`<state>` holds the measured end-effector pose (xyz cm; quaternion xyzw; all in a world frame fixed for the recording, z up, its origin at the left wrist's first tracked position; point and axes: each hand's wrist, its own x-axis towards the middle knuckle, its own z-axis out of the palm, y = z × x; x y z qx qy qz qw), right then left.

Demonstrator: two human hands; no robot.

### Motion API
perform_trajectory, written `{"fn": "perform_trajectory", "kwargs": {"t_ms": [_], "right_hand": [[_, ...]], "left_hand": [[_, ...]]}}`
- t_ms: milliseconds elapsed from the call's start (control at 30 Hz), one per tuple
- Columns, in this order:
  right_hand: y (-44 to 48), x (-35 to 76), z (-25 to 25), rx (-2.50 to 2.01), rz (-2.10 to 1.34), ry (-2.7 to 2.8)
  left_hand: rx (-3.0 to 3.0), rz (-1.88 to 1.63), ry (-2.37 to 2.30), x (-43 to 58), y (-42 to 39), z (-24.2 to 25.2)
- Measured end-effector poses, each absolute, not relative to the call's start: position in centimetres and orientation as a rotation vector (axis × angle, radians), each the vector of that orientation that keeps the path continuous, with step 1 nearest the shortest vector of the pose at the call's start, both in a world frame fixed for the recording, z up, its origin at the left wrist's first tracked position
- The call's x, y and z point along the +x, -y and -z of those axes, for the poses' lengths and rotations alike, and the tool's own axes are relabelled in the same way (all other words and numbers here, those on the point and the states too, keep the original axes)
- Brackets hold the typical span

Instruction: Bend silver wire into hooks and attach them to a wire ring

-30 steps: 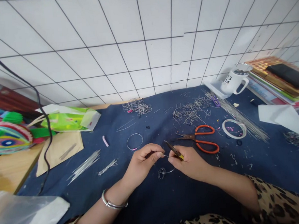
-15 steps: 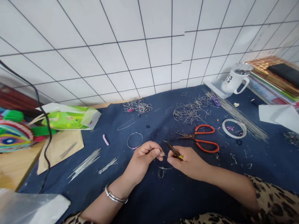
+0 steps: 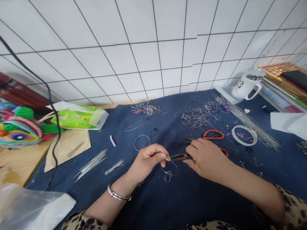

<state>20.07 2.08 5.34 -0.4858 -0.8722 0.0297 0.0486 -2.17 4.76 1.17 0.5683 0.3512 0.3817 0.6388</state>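
Between thumb and fingers, my left hand (image 3: pixel 151 160) pinches a thin wire, whose looped tail (image 3: pixel 168 176) hangs just below the fingertips. My right hand (image 3: pixel 207 157) is closed round the handles of a pair of pliers (image 3: pixel 179 157). The jaws point left and meet the wire at my left fingertips; whether they grip it is too small to tell. Partly hidden behind my right hand lie orange-handled scissors (image 3: pixel 213 134). Just past my left hand a wire ring (image 3: pixel 142 142) rests on the dark blue cloth (image 3: pixel 155 209).
Bundles of straight wires (image 3: pixel 91 164) and shorter wires (image 3: pixel 114 167) lie on the left. Tangled wire heaps (image 3: pixel 202 114) sit near the wall. At right are a clear ring-shaped dish (image 3: pixel 244 135) with pink beads, a white mug (image 3: pixel 248 85) and stacked books (image 3: pixel 286 95). A black cable (image 3: pixel 55 136) crosses the left side.
My right hand has turned over and swung the pliers level, bringing their jaws to my left fingertips. It now covers part of the scissors. The whole view has shifted slightly.
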Motion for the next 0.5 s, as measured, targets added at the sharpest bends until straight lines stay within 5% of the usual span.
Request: {"fn": "perform_trajectory", "kwargs": {"t_ms": [500], "right_hand": [[-1.59,19.3,-6.39,-1.542,0.208,2.718]], "left_hand": [[1.322,-0.788,-0.794,-2.25,-4.8,-1.64]]}}
